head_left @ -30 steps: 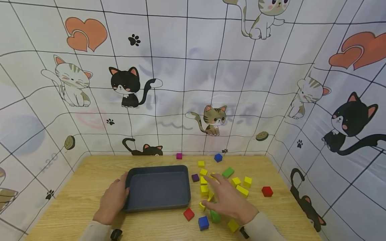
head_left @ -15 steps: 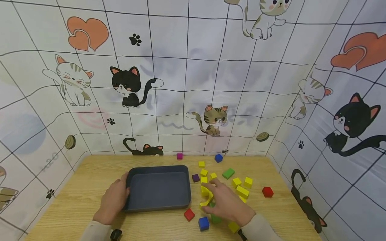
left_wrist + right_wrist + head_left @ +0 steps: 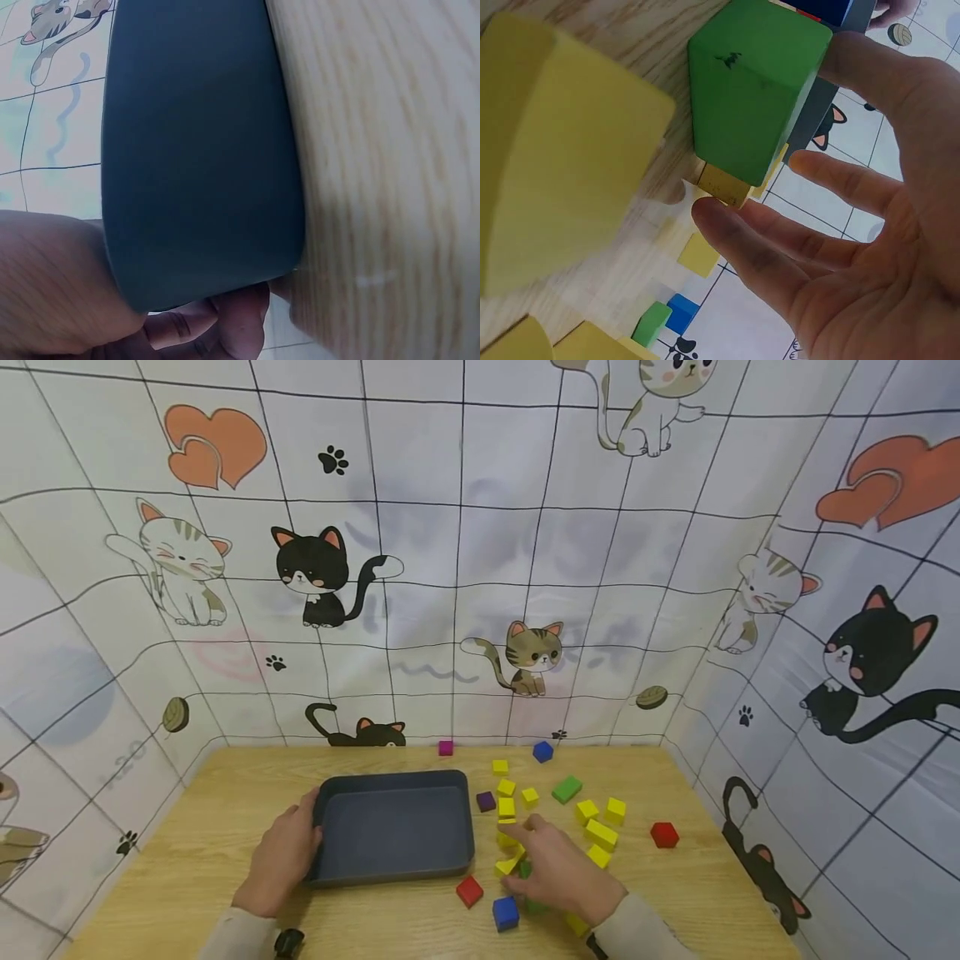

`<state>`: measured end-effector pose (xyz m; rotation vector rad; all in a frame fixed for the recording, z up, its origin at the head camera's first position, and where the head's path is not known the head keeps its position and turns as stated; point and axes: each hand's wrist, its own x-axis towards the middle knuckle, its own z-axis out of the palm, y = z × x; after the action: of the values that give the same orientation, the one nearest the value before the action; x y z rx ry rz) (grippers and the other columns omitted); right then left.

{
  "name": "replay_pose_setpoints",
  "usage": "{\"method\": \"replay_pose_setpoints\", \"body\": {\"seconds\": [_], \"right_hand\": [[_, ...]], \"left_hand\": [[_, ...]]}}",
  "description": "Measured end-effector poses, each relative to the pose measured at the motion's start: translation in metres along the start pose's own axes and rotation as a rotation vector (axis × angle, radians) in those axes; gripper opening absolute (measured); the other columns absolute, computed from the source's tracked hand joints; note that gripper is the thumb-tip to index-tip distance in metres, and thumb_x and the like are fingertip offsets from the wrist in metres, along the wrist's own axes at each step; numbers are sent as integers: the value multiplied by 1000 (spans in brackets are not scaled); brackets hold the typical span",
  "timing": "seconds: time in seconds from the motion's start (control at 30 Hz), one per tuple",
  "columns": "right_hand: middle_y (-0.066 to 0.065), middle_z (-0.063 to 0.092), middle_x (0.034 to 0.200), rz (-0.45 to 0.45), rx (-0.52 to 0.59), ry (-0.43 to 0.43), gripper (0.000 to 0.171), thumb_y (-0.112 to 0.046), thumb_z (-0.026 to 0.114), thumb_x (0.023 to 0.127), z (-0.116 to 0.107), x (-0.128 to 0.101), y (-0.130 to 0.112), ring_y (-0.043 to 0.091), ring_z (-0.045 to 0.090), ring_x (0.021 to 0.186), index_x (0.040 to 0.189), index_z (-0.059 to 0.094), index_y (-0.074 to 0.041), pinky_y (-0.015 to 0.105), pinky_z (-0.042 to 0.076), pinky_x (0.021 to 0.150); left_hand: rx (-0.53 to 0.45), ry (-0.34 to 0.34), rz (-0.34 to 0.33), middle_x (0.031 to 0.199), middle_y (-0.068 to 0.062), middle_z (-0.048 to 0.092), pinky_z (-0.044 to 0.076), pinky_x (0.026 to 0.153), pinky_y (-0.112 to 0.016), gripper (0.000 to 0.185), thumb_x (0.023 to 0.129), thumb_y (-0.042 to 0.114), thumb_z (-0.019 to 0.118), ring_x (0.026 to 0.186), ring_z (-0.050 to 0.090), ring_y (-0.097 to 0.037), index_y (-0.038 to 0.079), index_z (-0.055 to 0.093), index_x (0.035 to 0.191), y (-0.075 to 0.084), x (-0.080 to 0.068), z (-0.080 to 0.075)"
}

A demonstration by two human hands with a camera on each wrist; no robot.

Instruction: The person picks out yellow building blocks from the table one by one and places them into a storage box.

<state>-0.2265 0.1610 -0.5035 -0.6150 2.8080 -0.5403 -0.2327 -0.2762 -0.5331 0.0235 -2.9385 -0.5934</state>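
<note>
The person is working among loose blocks beside a dark tray (image 3: 393,827), which serves as the landmark here. Nearest the camera, just right of the tray's near corner, a red block (image 3: 469,891) and a blue block (image 3: 506,913) are lying on the table (image 3: 210,827). Right of the tray's near right corner, the right hand (image 3: 558,867) is lowering onto a cluster; the wrist view shows its fingers (image 3: 780,247) spread and only lightly bent around a green block (image 3: 754,86), with the fingertip touching a small yellow block (image 3: 724,185) under it, so this grip is loose and not yet closed on anything. The step in hand looks like picking a block out of the cluster; the next move likely calls for closing thumb and fingers on one block without dragging its neighbours. At the tray's left wall, the left hand (image 3: 281,858) is gripping the rim and steadying it, fingers curling under the edge in the wrist view. Farther out, right of the tray, more yellow blocks (image 3: 602,833) and another red block (image 3: 664,835) are sitting, and beyond the tray's far right corner a magenta block (image 3: 446,747) is lying near the wall.
</note>
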Motion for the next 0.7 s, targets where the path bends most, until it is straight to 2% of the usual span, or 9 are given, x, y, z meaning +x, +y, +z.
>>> {"method": "replay_pose_setpoints", "body": {"seconds": [0.37,0.7], "right_hand": [[13,70,135,-22,-20,32,73,-40,95,97,5,2,0,15,64,98,161,69,-15,37,64,86],[14,70,133,-7,-1,41,74,-37,95,96,4,2,-2,15,62,94,161,69,-14,31,59,78]], "left_hand": [[-4,30,24,121,-37,75,64,78,-65,67,106,1,74,96,78,-52,-10,49,166,0,-1,0],[-13,14,23,121,-37,75,64,78,-63,67,105,0,74,97,79,-50,-10,49,166,-2,1,-1]]}}
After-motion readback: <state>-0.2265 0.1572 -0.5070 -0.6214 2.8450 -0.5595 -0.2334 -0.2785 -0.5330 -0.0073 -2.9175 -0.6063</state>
